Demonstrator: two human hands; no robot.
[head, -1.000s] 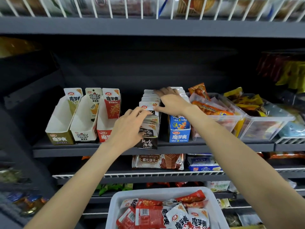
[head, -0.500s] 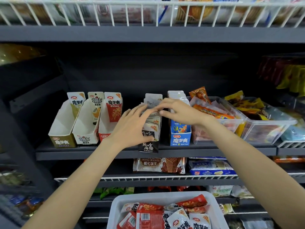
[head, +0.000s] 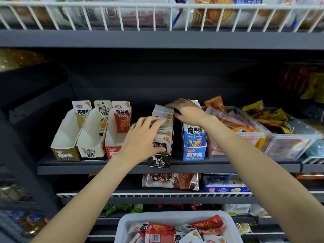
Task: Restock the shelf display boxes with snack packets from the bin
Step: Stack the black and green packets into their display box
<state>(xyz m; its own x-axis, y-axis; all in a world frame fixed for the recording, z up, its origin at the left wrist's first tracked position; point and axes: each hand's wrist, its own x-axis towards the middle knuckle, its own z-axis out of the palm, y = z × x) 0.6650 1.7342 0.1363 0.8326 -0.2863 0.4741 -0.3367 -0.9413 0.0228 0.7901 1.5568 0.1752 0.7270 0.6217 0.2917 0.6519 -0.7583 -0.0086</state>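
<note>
**Both hands settle on the packed seaweed box**

Head view: since half a second ago the right hand (head: pixel 186 112) has gone from meeting the left over the packets to the far end of the row, and the left hand (head: pixel 142 137) has slid toward the near end.

The black seaweed display box (head: pixel 159 159) runs near to far on the grey shelf (head: pixel 228 168), its packets (head: pixel 164 127) standing in a row along that axis. The left hand's straight fingers press the near packets. The right hand's fingers curl over the farthest packet tops; whether they pinch one I cannot tell.

This box looks full. The three boxes to its left, gold (head: pixel 65 142), white (head: pixel 91 141) and red (head: pixel 114 139), each hold one packet at the far end, so they have the room. The white bin (head: pixel 122 223) of snack packets sits near and below, between the forearms; either hand could drop to it.
</note>
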